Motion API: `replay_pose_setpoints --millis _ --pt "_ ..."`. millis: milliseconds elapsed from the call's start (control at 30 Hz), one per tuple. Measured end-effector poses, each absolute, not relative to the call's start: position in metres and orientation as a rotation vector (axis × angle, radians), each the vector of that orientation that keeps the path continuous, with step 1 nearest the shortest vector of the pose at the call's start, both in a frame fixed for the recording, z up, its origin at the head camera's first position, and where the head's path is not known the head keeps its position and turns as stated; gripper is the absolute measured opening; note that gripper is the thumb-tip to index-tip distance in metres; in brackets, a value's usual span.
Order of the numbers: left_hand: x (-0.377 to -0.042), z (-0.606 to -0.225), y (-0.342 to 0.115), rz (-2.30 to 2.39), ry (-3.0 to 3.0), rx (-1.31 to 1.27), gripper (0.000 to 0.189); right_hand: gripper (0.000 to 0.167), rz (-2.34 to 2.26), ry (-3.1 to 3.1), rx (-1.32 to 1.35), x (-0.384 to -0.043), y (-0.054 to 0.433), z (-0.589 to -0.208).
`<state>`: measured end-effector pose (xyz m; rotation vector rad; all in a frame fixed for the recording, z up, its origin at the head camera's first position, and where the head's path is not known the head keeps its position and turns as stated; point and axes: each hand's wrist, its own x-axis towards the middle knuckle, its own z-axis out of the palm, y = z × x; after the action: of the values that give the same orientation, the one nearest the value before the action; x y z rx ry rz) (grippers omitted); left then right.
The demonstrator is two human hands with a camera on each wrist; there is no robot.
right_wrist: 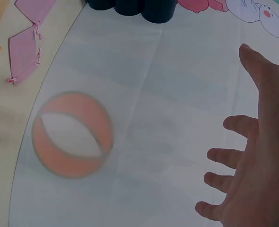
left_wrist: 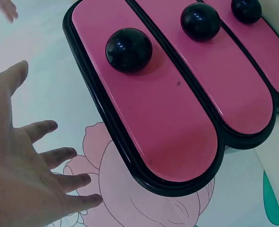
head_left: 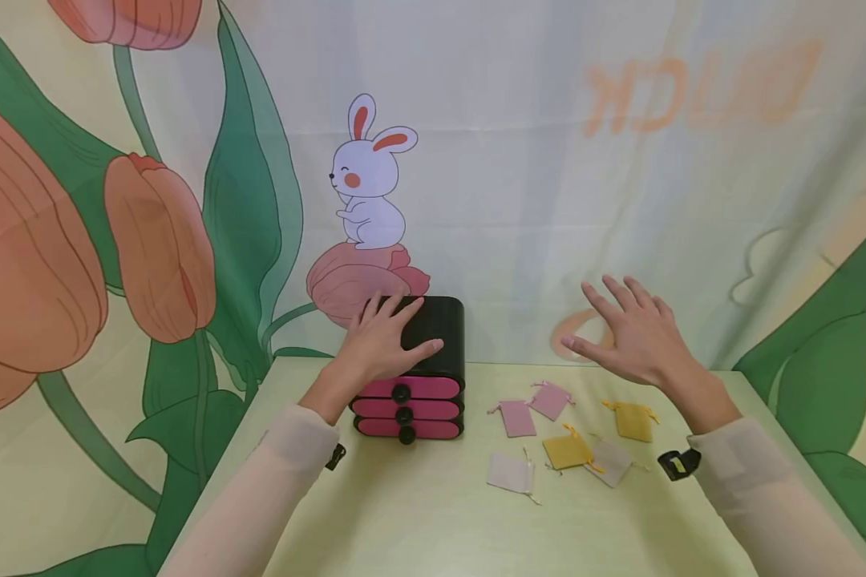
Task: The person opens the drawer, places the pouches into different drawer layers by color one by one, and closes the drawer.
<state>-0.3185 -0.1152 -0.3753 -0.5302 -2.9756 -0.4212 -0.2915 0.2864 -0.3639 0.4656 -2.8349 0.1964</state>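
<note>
My left hand (head_left: 382, 340), fingers spread, is raised in front of a small black cabinet (head_left: 443, 332) with three pink drawers (left_wrist: 153, 99) and round black knobs (left_wrist: 129, 50). In the left wrist view the fingers stand beside the cabinet, apart from it. My right hand (head_left: 638, 336) is up in the air with spread fingers and nothing in it. Below and left of it lie small drawstring pouches: two pink pouches (head_left: 518, 418), two yellow pouches (head_left: 633, 421) and two pale grey pouches (head_left: 510, 473). One yellow pouch overlaps a grey one. All three drawers are shut.
The pale green table (head_left: 418, 513) ends at a printed curtain (head_left: 505, 200) with tulips and a rabbit, close behind the cabinet. Black straps (head_left: 680, 463) show at both wrists.
</note>
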Motion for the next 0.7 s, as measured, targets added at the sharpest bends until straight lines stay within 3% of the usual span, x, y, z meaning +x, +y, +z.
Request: replay_pose_setpoints --millis 300,500,700 --pt "-0.321 -0.378 -0.130 -0.476 -2.952 -0.529 0.089 0.092 0.314 -2.774 0.538 -0.286 0.273 -0.369" --pt "-0.332 -0.390 -0.174 -0.579 -2.932 -0.449 0.092 0.087 0.699 -2.711 0.703 -0.275 0.228 -0.384" --pt "-0.337 -0.398 -0.204 -1.041 -2.952 -0.336 0.094 0.080 1.041 -2.597 0.786 -0.261 0.182 -0.403"
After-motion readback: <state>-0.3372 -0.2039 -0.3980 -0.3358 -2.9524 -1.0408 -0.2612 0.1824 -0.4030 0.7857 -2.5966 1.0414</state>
